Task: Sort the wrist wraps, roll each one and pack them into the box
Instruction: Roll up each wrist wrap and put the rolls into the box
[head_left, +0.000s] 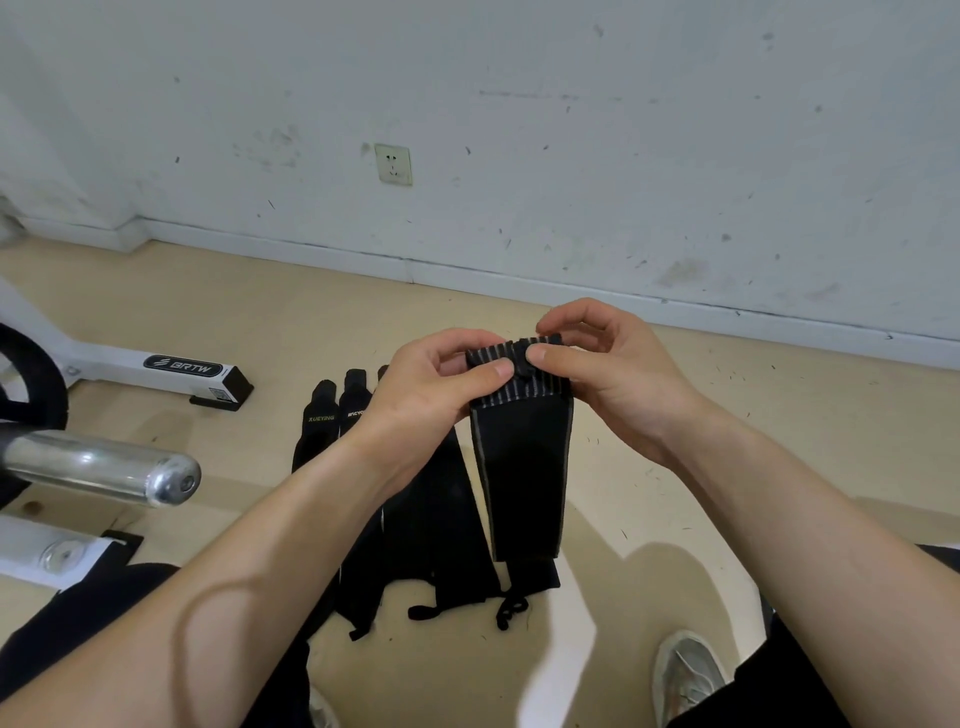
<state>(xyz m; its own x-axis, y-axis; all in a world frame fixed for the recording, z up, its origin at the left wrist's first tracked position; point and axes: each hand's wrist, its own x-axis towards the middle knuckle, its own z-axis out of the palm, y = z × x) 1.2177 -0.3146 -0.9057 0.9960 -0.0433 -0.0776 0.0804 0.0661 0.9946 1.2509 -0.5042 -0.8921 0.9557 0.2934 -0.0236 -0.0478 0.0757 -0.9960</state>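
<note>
Black wrist wrap (522, 457) hangs lengthwise, its top pinched by left hand (431, 384) and right hand (608, 374), probably to start rolling.

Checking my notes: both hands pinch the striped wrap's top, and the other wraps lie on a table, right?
No: the head view shows the other wraps lying on the floor. The left hand and right hand do pinch the striped wrap's top.
</note>
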